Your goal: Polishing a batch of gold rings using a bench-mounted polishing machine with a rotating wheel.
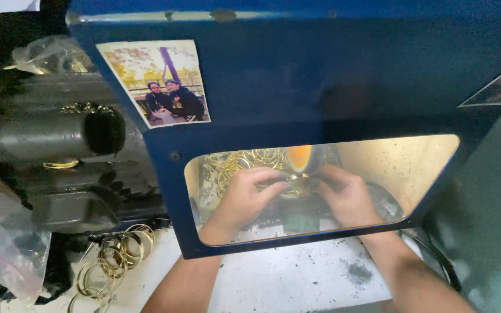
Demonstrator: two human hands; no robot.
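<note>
Forearms entered under the blue guard [297, 87]; we worked behind its window. Left hand [244, 194] and right hand [346, 194] both pinched a small gold ring [293, 186] just below the spinning wheel [298, 157], w/ more gold rings [244, 162] piled behind. Loose bangles [111, 261] lay on the white surface [285, 278], left side. Risk, in our judgement: fingertips sat v. close to the wheel; a slip could snag the ring or skin.
</note>
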